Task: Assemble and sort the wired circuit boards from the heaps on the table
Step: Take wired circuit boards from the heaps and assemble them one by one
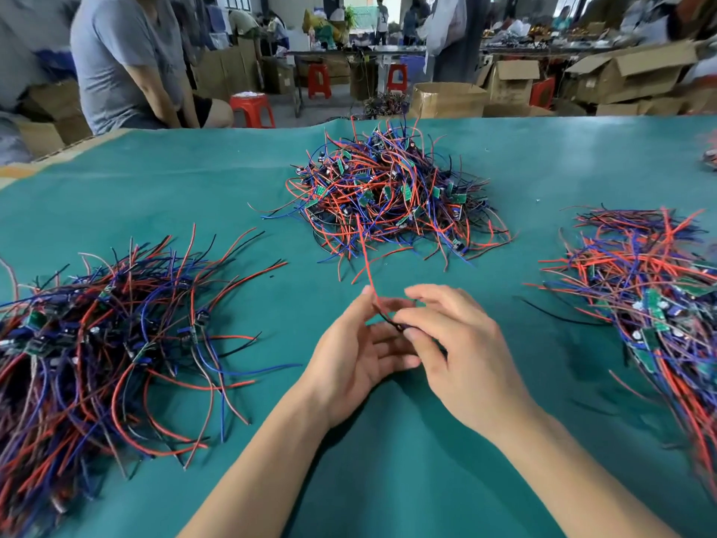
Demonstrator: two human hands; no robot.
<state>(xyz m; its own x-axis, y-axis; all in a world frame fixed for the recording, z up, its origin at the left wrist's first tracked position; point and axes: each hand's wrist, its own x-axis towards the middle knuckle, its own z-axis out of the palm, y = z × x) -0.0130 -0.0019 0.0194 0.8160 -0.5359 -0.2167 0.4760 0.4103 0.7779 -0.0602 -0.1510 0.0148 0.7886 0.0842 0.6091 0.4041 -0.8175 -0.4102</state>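
Observation:
Three heaps of small green circuit boards with red, blue and black wires lie on the green table (194, 196): a loose central heap (388, 192) at the back, a left heap (89, 343) and a right heap (652, 297). My left hand (357, 351) and my right hand (454, 343) meet at the middle, just above the cloth. Between their fingertips they pinch one wired piece; its red wire (366, 262) sticks up toward the central heap and a dark wire loops by my right thumb. Its board is hidden by my fingers.
A person in a grey shirt (128, 60) sits at the table's far left edge. Red stools (252, 108) and open cardboard boxes (628, 71) stand on the floor beyond. Another small wire pile (710, 157) shows at the far right edge.

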